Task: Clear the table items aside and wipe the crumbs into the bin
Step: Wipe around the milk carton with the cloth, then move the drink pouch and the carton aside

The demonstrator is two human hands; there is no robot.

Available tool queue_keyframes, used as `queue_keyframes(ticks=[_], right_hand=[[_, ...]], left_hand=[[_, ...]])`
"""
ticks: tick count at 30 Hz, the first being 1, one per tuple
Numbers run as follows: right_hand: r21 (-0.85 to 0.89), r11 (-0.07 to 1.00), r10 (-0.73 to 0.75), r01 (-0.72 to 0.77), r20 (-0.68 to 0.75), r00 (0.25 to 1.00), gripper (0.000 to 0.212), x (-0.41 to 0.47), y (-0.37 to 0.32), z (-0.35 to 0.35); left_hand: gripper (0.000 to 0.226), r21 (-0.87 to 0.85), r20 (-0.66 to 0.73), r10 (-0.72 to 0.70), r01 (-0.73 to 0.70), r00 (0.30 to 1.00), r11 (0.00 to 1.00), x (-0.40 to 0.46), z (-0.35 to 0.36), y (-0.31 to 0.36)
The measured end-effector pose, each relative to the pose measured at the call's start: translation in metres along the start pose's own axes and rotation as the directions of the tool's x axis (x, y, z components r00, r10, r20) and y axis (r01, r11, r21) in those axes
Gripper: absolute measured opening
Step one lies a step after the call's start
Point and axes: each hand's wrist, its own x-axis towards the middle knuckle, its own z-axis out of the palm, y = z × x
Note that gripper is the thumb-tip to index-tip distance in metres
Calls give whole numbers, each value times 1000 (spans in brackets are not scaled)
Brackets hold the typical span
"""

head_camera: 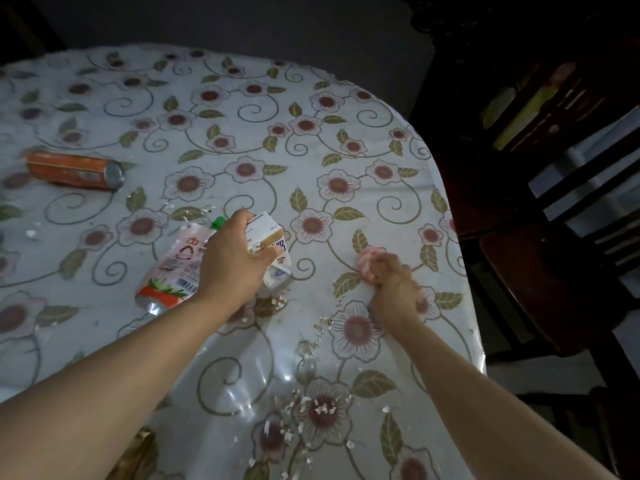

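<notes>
My left hand (232, 261) grips a small white drink carton (268, 239) near the middle of the flowered tablecloth (242, 140). A squashed drink pouch (173, 271) with a green cap lies just left of that hand, touching the table. My right hand (391, 282) is closed around a crumpled pink cloth (369, 259) pressed on the table to the right. An orange can (74, 169) lies on its side at the far left. Pale crumbs (311, 410) are scattered on the near part of the table and beside the carton.
Dark wooden chairs (554, 265) stand close to the table's right edge. A gold wrapper (138, 455) shows at the bottom left. A white scrap (31, 233) lies at the left. No bin is in view.
</notes>
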Motion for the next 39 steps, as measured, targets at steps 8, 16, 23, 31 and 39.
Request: queue_keyframes(ticks=[8, 16, 23, 31, 39], right_hand=[[307, 812, -582, 497, 361, 728, 34, -120, -44, 32], [69, 949, -313, 307, 308, 898, 35, -101, -69, -2], [343, 906, -322, 248, 180, 929, 75, -46, -134, -55], [330, 871, -453, 364, 252, 855, 39, 1, -166, -46], [388, 910, -180, 149, 46, 983, 30, 60, -150, -46]], left_hand=[[29, -10, 10, 19, -19, 1000, 1000, -4, -23, -1], [36, -62, 32, 42, -40, 999, 997, -1, -35, 1], [42, -83, 73, 75, -69, 994, 994, 5, -37, 11], [70, -116, 195, 5, 18, 981, 993, 14, -65, 4], [108, 509, 163, -573, 429, 803, 747, 37, -61, -74]])
